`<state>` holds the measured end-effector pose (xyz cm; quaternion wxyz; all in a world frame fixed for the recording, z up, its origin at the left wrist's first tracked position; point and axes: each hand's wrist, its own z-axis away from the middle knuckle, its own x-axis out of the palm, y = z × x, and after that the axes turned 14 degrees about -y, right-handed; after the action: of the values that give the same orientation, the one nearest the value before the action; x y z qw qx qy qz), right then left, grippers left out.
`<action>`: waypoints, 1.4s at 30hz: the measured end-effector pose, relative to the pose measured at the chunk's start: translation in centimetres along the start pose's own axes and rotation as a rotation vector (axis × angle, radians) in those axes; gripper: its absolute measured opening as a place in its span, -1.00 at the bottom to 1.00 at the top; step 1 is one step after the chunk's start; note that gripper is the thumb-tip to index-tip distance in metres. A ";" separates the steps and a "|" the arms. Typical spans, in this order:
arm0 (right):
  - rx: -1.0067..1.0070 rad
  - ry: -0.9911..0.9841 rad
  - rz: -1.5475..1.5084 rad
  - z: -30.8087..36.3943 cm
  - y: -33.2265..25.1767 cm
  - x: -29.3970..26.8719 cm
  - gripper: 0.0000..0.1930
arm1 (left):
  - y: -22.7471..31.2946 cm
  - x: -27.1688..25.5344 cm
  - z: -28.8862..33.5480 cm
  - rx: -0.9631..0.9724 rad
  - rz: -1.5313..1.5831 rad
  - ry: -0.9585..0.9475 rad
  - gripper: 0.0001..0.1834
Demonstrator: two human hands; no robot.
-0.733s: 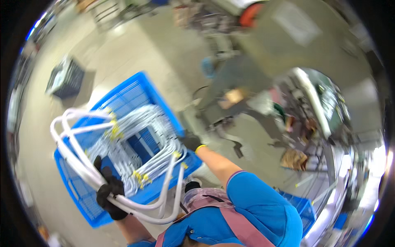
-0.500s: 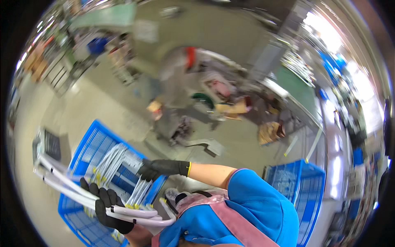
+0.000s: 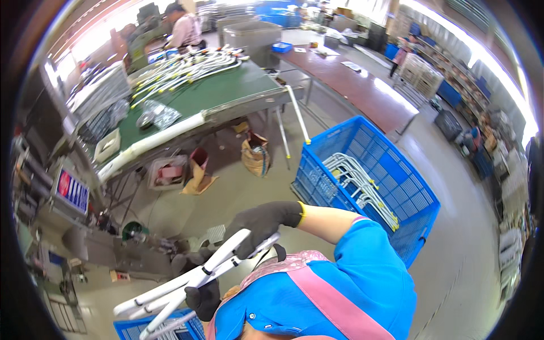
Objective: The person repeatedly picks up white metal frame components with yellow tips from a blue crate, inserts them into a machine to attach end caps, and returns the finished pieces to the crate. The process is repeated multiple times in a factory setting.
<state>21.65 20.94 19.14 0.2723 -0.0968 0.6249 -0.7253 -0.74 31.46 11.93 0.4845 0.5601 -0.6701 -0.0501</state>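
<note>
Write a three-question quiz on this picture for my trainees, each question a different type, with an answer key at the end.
1. Multiple choice: What are the gloved left hand and right hand holding?
A) A brown sack
B) White tubes
C) A roll of tape

2. True or false: The large blue basket on the person's right has bent tubes with yellow ends inside it.

3. Short answer: What colour is the top of the table that bears a pile of tubes?

Key: 1. B; 2. True; 3. Green.
</note>
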 end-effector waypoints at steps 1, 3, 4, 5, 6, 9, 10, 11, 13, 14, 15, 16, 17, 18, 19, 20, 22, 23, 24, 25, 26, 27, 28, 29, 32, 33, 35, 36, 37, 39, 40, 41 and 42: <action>0.046 0.080 -0.017 2.3 -0.1 0.7 -0.61 | -1.2 0.4 -0.2 -0.090 0.068 0.081 -0.24; 0.057 0.197 -0.035 5.5 -0.1 2.6 -0.62 | -3.1 0.8 -1.2 -0.268 0.211 -0.032 -0.17; 0.166 0.172 -0.022 6.9 0.0 3.5 -0.55 | -4.2 1.0 -1.9 -0.325 0.309 -0.119 -0.20; 0.169 0.243 -0.037 7.9 0.3 4.8 -0.54 | -5.3 1.4 -2.2 -0.390 0.399 -0.086 -0.22; 0.184 0.299 -0.050 8.6 0.6 6.4 -0.52 | -6.2 1.8 -2.3 -0.457 0.485 -0.032 -0.25; 0.252 0.436 -0.149 9.6 1.8 10.9 -0.53 | -9.2 2.0 -3.5 -0.577 0.736 -0.094 -0.43; 0.234 0.484 -0.174 9.5 2.3 12.2 -0.52 | -10.0 1.9 -3.8 -0.650 0.747 -0.026 -0.47; 0.354 0.511 -0.212 9.1 2.8 13.5 -0.46 | -10.6 1.8 -3.7 -0.724 0.740 0.054 -0.53; 0.372 0.628 -0.212 8.6 3.4 16.0 -0.44 | -12.3 1.6 -3.8 -0.793 0.755 0.027 -0.59; 0.413 0.672 -0.197 8.2 3.6 17.1 -0.45 | -13.1 1.6 -3.5 -0.818 0.785 0.020 -0.61; 0.360 0.728 -0.243 8.2 3.7 18.3 -0.47 | -13.8 1.7 -3.1 -0.844 0.766 0.006 -0.61; 0.323 0.789 -0.285 8.1 3.7 19.4 -0.48 | -14.4 1.9 -2.3 -0.860 0.881 -0.034 -0.60; 0.314 0.835 -0.336 8.1 3.6 20.5 -0.49 | -14.9 2.2 -1.6 -0.883 0.872 -0.063 -0.60; 0.287 0.883 -0.379 8.1 3.4 21.5 -0.49 | -15.2 2.5 -0.9 -0.893 0.862 -0.093 -0.60; 0.400 0.843 -0.463 8.2 3.3 22.4 -0.49 | -15.6 2.8 -0.4 -0.905 0.991 -0.147 -0.59; 0.418 0.869 -0.493 8.1 3.0 23.3 -0.49 | -15.8 3.2 0.2 -0.941 0.995 -0.127 -0.56; 0.500 0.902 -0.568 8.0 2.5 25.0 -0.50 | -16.0 4.3 1.3 -0.991 0.953 -0.090 -0.52; 0.408 0.983 -0.592 8.1 2.0 26.1 -0.51 | -15.9 4.9 1.7 -0.994 1.002 -0.119 -0.47; 0.399 1.008 -0.613 8.3 1.7 27.0 -0.52 | -15.8 5.6 2.1 -1.002 1.039 -0.129 -0.46; 0.389 1.033 -0.635 8.4 1.4 27.9 -0.52 | -15.6 6.3 2.6 -0.999 1.076 -0.150 -0.45; 0.377 1.059 -0.657 8.6 1.2 28.9 -0.53 | -15.3 7.0 3.1 -0.999 1.092 -0.168 -0.43; 0.346 1.041 -0.654 9.0 1.1 29.7 -0.50 | -15.1 7.8 3.4 -1.004 1.191 -0.157 -0.40; 0.313 1.029 -0.648 9.5 1.1 30.5 -0.48 | -14.7 8.6 3.9 -0.974 1.206 -0.197 -0.38; 0.311 1.009 -0.652 10.1 1.2 31.6 -0.45 | -14.2 9.5 4.5 -0.950 1.224 -0.242 -0.37; 0.470 1.049 -0.433 13.1 1.9 36.2 -0.46 | -13.4 12.9 6.3 -0.910 1.234 -0.416 -0.31; 0.405 1.140 -0.337 14.1 2.3 38.2 -0.55 | -13.3 14.5 7.0 -0.889 1.207 -0.570 -0.33; 0.384 1.147 -0.365 17.0 3.2 42.9 -0.57 | -13.2 17.7 8.3 -0.870 1.138 -0.802 -0.26; 0.382 1.143 -0.362 18.5 3.5 45.5 -0.58 | -13.1 19.5 8.8 -0.858 1.129 -0.804 -0.21; 0.338 1.237 -0.330 19.9 3.2 48.7 -0.61 | -13.1 21.5 9.5 -0.797 1.082 -0.832 -0.18; 0.287 1.420 -0.303 22.3 2.5 54.9 -0.60 | -12.6 25.4 11.6 -0.756 1.057 -0.853 -0.11; 0.363 1.467 -0.380 23.7 1.9 57.8 -0.60 | -12.8 27.9 13.2 -0.765 1.101 -0.907 -0.09; 0.377 1.524 -0.377 24.9 1.0 60.7 -0.60 | -12.7 30.3 14.8 -0.801 1.043 -0.982 -0.10; 0.400 1.575 -0.374 25.9 0.0 63.5 -0.60 | -12.7 32.6 16.2 -0.839 0.990 -1.050 -0.11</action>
<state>-18.79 -33.98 11.62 -0.3574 0.3866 0.4656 -0.7114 -0.12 -7.02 15.03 0.2435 -0.1221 -0.9033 -0.3315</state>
